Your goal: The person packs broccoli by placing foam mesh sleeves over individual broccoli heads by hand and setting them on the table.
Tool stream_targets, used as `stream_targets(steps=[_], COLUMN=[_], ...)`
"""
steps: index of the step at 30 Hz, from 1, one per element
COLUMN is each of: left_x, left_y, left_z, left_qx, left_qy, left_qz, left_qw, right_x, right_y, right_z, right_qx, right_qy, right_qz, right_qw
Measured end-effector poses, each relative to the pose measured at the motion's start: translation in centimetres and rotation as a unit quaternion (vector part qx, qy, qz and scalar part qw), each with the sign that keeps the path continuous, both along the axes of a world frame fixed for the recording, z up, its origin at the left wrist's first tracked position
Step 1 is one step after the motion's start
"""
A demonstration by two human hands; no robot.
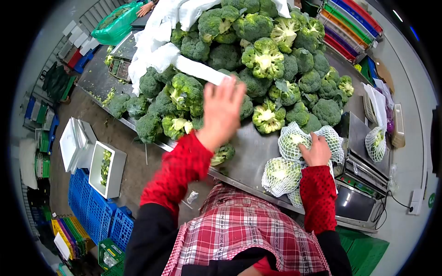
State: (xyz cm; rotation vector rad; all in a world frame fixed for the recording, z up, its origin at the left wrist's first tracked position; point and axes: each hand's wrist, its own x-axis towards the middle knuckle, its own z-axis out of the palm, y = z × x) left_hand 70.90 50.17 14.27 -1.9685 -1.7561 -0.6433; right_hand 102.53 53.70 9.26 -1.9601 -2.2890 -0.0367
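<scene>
My left hand (219,114) reaches over the table's near side, fingers stretched and slightly blurred. Its fingertips meet the end of a white foam sleeve (195,69) that trails from a heap of white sleeves (154,50); its thumb is hidden. A large pile of broccoli heads (262,60) lies just beyond. On the right, my right hand (317,152) has thumb and fingers closed on a broccoli in a white foam net (293,141). Other netted broccoli (282,175) lie close around it. Below my left wrist is one bare broccoli head (223,154).
A metal scale-like machine (366,142) bounds the table (246,161) on the right, with one netted broccoli (375,144) on top. Stacked coloured crates (350,25) stand behind. At left are a white foam box (108,170) and blue crates (90,200). Another person's hand (145,8) shows at the top.
</scene>
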Motion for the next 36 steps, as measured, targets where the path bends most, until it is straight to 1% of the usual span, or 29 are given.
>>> stream_targets(steps=[2,3,4,6,7,8,9,10,11,12,13,15,16,17,19,20,21,23,24,25,26,27,28,29,30,31,32,34,36], left_x=[-4.3,-5.6,-5.9,-2.8,-1.1,0.6,2.0,2.8,2.9,2.9,2.9,2.6,2.5,2.3,2.0,2.5,2.5,2.5,2.4,2.4,2.5,2.4,2.3,2.1,2.8,3.5,3.0,0.9,-0.5], left_y=[3.2,4.7,5.6,3.9,2.4,0.8,-1.2,-2.1,-3.1,-4.0,-5.0,-6.6,-7.4,-8.2,-9.5,-10.2,-10.6,-11.1,-11.2,-11.8,-12.2,-12.8,-13.3,-13.5,-13.8,-13.4,-13.3,-13.0,-14.0], left_z=[-0.3,-0.6,-0.3,4.3,6.4,7.9,9.0,8.4,8.2,8.2,6.9,3.8,2.4,0.8,-1.6,-1.8,-2.0,-3.1,-4.2,-4.9,-5.0,-4.7,-4.6,-4.9,-5.0,-5.1,-4.9,-3.8,-3.0], left_qx=[-0.042,-0.093,-0.033,0.059,0.041,-0.035,-0.163,-0.146,-0.191,-0.229,-0.242,-0.265,-0.284,-0.28,-0.289,-0.263,-0.245,-0.222,-0.175,-0.151,-0.125,-0.129,-0.13,-0.119,-0.105,-0.023,0.002,0.025,0.007], left_qy=[0.137,0.112,0.062,-0.056,-0.177,-0.326,-0.45,-0.562,-0.645,-0.718,-0.762,-0.793,-0.82,-0.824,-0.844,-0.867,-0.862,-0.857,-0.815,-0.791,-0.765,-0.811,-0.853,-0.837,-0.886,-0.861,-0.891,-0.934,-0.96], left_qz=[0.069,0.061,0.032,-0.05,-0.155,-0.283,-0.27,-0.309,-0.317,-0.322,-0.317,-0.298,-0.271,-0.267,-0.157,-0.149,-0.142,-0.132,-0.149,-0.155,-0.157,-0.133,-0.108,-0.106,-0.079,-0.024,-0.043,-0.107,-0.102], left_qw=[0.987,0.988,0.997,0.995,0.971,0.901,0.835,0.753,0.668,0.573,0.51,0.46,0.417,0.414,0.422,0.395,0.421,0.445,0.532,0.572,0.612,0.555,0.493,0.523,0.444,0.508,0.451,0.339,0.262], right_x=[-3.4,-6.2,-8.4,-12.3,-13.3,-13.8,-13.6,-13.2,-12.1,-11.7,-11.4,-11.1,-11.9,-12.0,-12.7,-13.4,-14.0,-14.6,-14.8,-14.9,-15.2,-15.5,-15.7,-15.7,-15.8,-16.2,-16.2,-14.4,-12.8], right_y=[-0.5,-1.1,-1.1,-1.4,-1.3,-1.3,-1.6,-1.8,-2.5,-3.8,-5.0,-6.0,-6.9,-7.2,-7.6,-8.2,-8.4,-8.8,-9.0,-8.9,-8.4,-8.0,-7.8,-7.8,-8.0,-7.7,-7.7,-9.3,-8.8], right_z=[0.6,1.9,2.7,6.8,8.6,9.8,10.6,11.3,11.6,11.2,10.5,8.5,7.8,6.3,4.2,3.7,3.0,2.4,2.1,1.5,0.7,0.4,0.4,0.5,0.6,1.0,0.8,-0.8,-2.3], right_qx=[0.113,0.089,0.116,0.242,0.281,0.316,0.316,0.317,0.237,0.161,0.056,-0.174,-0.238,-0.209,-0.165,-0.153,-0.136,-0.187,-0.221,-0.226,-0.126,-0.021,-0.024,-0.152,-0.276,-0.37,-0.439,-0.528,-0.61], right_qy=[0.21,0.314,0.369,0.371,0.378,0.383,0.41,0.436,0.45,0.503,0.566,0.629,0.689,0.668,0.643,0.64,0.634,0.66,0.68,0.679,0.631,0.572,0.571,0.678,0.757,0.793,0.792,0.713,0.674], right_qz=[0.141,0.169,0.237,0.296,0.311,0.33,0.349,0.372,0.394,0.35,0.306,0.246,0.185,0.2,0.2,0.182,0.182,0.157,0.134,0.135,0.195,0.254,0.26,0.184,0.097,0.07,0.015,0.084,0.194], right_qw=[0.961,0.93,0.891,0.846,0.825,0.803,0.781,0.756,0.766,0.774,0.764,0.717,0.659,0.686,0.721,0.731,0.739,0.711,0.686,0.685,0.74,0.78,0.778,0.695,0.584,0.479,0.425,0.453,0.368])
